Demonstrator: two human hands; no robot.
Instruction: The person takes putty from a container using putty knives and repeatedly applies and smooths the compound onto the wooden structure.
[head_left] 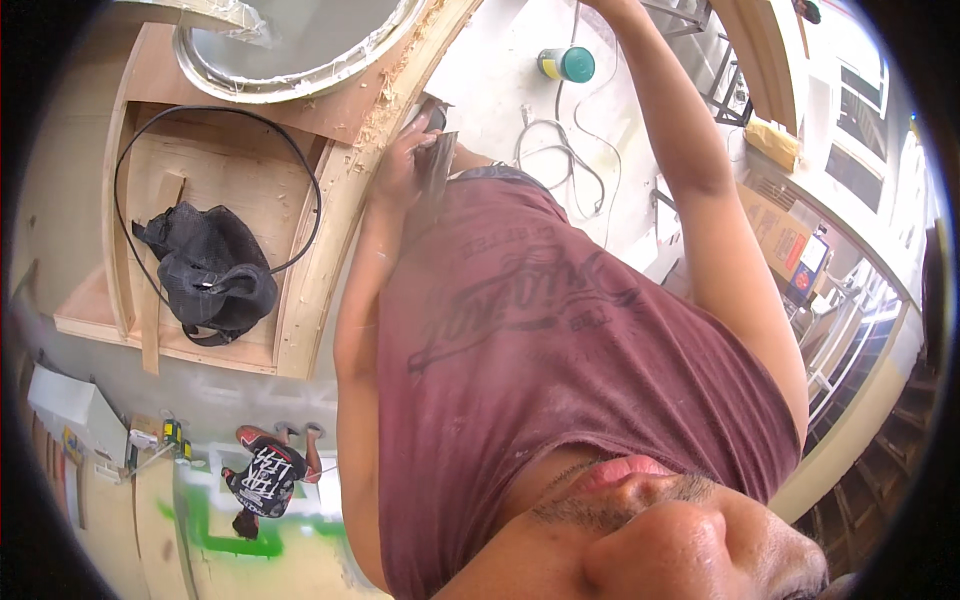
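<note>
My left hand [400, 165] is closed at the edge of a curved wooden frame [335, 230]. It is round a dark grey, flat-sided tool [436, 165], blurred and partly hidden, so its kind does not show. Pale wood shavings [385, 95] lie along the frame's edge just above that hand. My right arm [680, 120] stretches up and away to the top edge of the picture, where the hand is cut off. What it holds or touches is out of sight.
Inside the frame, a black mesh bag [215, 270] lies by a looped black cable [318, 190]. A round white-rimmed opening [300, 85] sits above it. A green-lidded tub [577, 64] and loose cords [565, 150] are on the floor. Another person [265, 480] bends over at lower left.
</note>
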